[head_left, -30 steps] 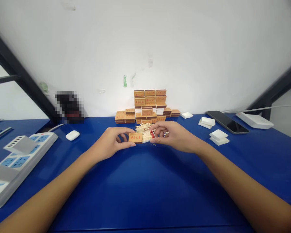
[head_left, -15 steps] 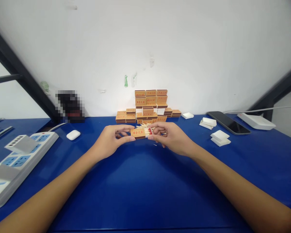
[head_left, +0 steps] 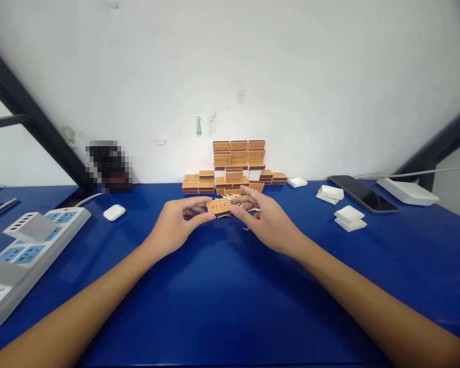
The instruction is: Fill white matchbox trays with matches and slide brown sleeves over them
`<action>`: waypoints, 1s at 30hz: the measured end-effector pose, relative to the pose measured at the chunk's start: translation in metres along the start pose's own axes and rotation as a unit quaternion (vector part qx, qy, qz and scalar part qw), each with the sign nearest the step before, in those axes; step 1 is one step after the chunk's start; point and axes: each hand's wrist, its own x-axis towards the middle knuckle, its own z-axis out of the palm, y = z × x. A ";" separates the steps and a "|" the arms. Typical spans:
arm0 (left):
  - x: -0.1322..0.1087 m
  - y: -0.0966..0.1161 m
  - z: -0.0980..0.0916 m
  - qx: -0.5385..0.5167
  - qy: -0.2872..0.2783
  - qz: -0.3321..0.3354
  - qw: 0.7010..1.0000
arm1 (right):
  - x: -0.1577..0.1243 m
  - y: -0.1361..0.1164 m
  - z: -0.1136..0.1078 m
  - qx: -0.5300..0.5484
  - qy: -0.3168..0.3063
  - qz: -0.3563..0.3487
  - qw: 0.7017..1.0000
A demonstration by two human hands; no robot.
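An orange matchbox [head_left: 218, 206] with red lettering is held above the blue table, near the middle of the head view. My left hand [head_left: 180, 222] pinches its left end between thumb and fingers. At its right end is my right hand [head_left: 262, 220], thumb and fingers closed on the box. No match heads show at that end. Loose matches [head_left: 233, 196] lie in a pile just behind the box, partly hidden by my right hand. Beyond them stands a stack of matchboxes [head_left: 238, 157] against the wall.
On the blue table [head_left: 222, 306], a power strip [head_left: 57, 243] and a white case [head_left: 114, 212] are at the left. White trays [head_left: 349, 218], a phone [head_left: 364, 194] and a white device [head_left: 408, 191] lie at the right.
The tray of red-headed matches that stuck out of the box's right end no longer shows. My right hand has moved left against the box, which is now slightly tilted.
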 end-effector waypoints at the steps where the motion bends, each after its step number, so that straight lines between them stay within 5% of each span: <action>1: 0.000 0.000 0.000 -0.002 0.009 0.002 1.000 | -0.003 -0.002 0.003 -0.001 -0.002 -0.006 1.000; 7: -0.002 0.001 0.005 0.018 0.004 0.037 0.999 | -0.015 -0.014 0.015 -0.012 -0.107 -0.055 0.993; 13: 0.012 -0.012 -0.015 0.115 0.051 0.042 0.991 | -0.007 -0.002 0.001 -0.132 -0.053 -0.047 0.989; 21: 0.066 -0.042 -0.057 0.238 0.098 -0.003 0.966 | 0.003 0.007 -0.017 -0.258 0.023 -0.072 0.963; 30: 0.101 -0.061 -0.052 0.270 0.081 -0.003 0.959 | 0.009 0.001 -0.034 -0.301 0.018 -0.051 0.952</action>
